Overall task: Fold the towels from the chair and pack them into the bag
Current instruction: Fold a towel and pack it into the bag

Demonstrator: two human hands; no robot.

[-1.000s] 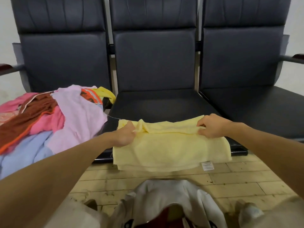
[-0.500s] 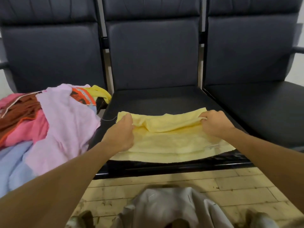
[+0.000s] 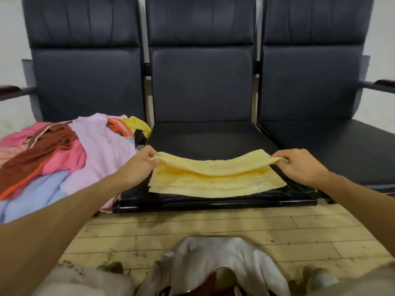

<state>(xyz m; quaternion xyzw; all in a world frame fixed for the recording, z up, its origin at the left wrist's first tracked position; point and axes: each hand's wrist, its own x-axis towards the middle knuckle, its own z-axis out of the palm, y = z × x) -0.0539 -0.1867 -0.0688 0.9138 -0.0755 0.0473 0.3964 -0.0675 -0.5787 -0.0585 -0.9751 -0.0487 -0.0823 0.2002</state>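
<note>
A pale yellow towel lies partly folded on the front of the middle chair seat. My left hand pinches its upper left corner and my right hand pinches its upper right corner, holding the top layer lifted and stretched between them. The lower layers rest flat on the seat. A pile of unfolded towels, pink, lilac, brown, blue and yellow, covers the left chair. A white bag stands open on the floor below me, with something dark red inside.
Three dark padded chairs stand joined in a row; the right seat is bare. Armrests stick out at the far left and far right. Worn wooden floorboards lie between the chairs and the bag.
The towel has moved from hanging over the seat's front edge onto the seat. Both hands have spread apart and raised the top layer by its corners.
</note>
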